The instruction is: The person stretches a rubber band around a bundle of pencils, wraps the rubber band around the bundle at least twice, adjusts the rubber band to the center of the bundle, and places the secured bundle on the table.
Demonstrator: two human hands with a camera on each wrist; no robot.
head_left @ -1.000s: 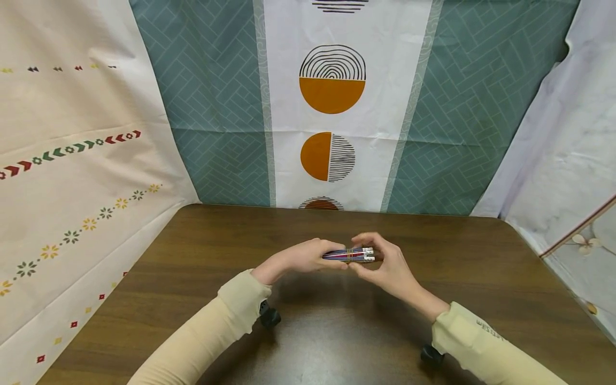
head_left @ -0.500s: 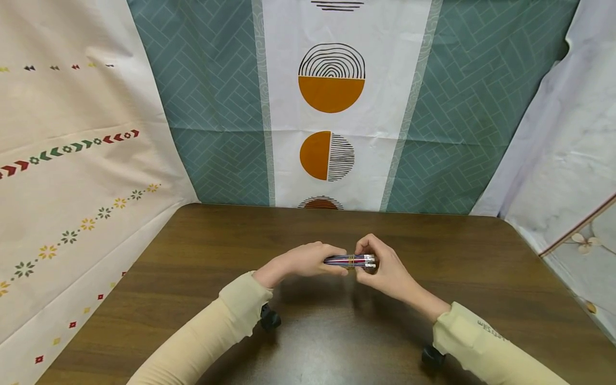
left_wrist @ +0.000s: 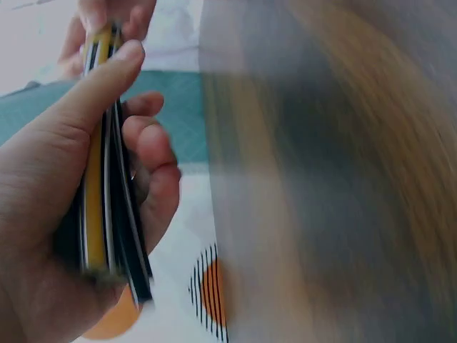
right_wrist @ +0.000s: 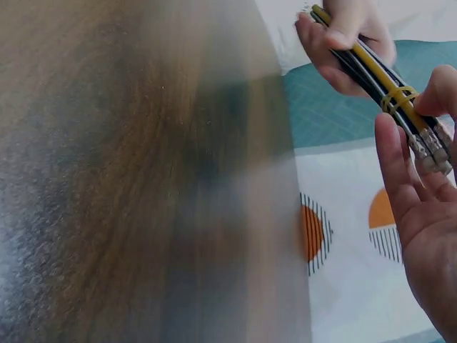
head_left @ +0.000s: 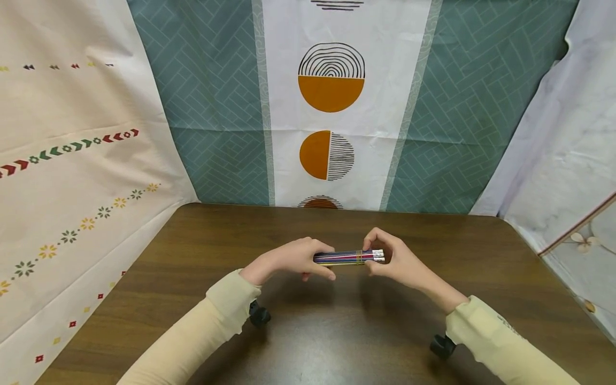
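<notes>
A bundle of pencils [head_left: 339, 259] lies level in the air above the table, with a yellow rubber band [head_left: 359, 256] wound around it close to the eraser ends [right_wrist: 432, 150]. My left hand [head_left: 293, 258] grips the other end; the left wrist view shows its thumb [left_wrist: 107, 82] along the pencils and the fingers curled behind them. From the right, my right hand [head_left: 401, 263] pinches the bundle at the band, thumb on one side and fingertips on the other. Yellow and dark pencils show in both wrist views. My left palm hides part of their far ends.
A brown wooden table [head_left: 327, 331] spreads beneath both hands. Behind it hangs a teal and white patterned cloth [head_left: 447, 107]. A cream cloth [head_left: 86, 176] borders the left side, a pale marbled one [head_left: 572, 160] the right.
My left hand has drawn back to the left, exposing more of the pencils. The right hand and the eraser ends have shifted slightly right. Both hands still hold the bundle.
</notes>
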